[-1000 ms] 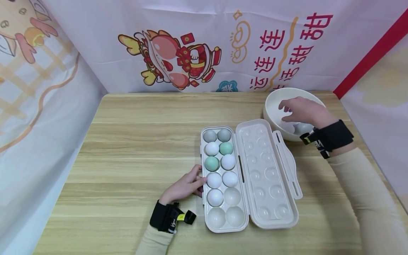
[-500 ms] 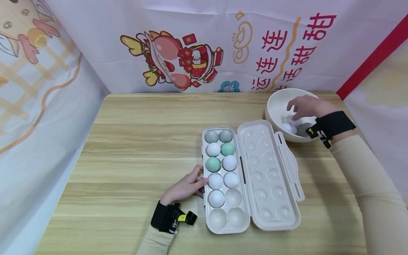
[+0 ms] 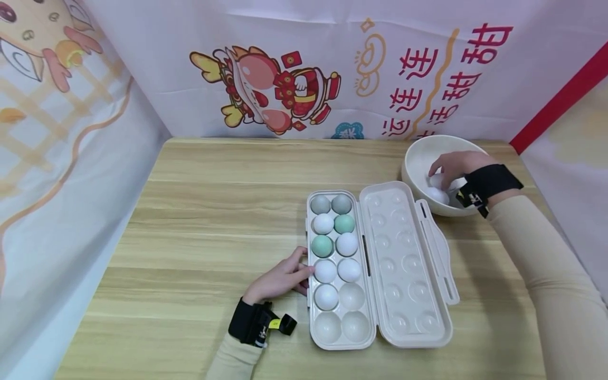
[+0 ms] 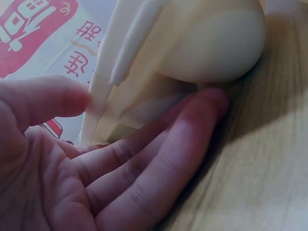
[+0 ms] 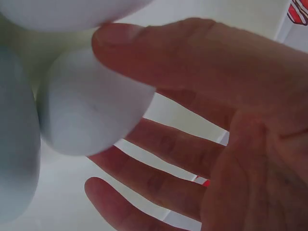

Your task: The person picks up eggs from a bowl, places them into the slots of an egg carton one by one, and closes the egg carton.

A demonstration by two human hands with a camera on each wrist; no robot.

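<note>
A cream plastic egg carton [image 3: 328,328] lies opened out, its dimpled lid [image 3: 394,266] folded to the right. Several white eggs [image 3: 325,271], two green eggs [image 3: 344,224] and two grey-blue eggs [image 3: 320,203] fill its cups except three at the near end. My left hand [image 3: 280,277] holds the carton's left side, thumb at the rim and fingers reaching underneath, as the left wrist view shows. Inside the white bowl [image 3: 414,171], my right hand [image 3: 458,164] has thumb and fingers around a white egg [image 5: 96,106]. Other eggs [image 5: 14,134] lie against it.
The bowl stands at the back right of the wooden table [image 3: 204,211], close behind the lid and its latch strip [image 3: 437,250]. A printed cloth [image 3: 370,100] hangs along the back edge, with more cloth at both sides.
My right hand has lowered into the bowl, its fingers coming down around a white egg. My left hand keeps its place on the carton. The whole head view has shifted slightly.
</note>
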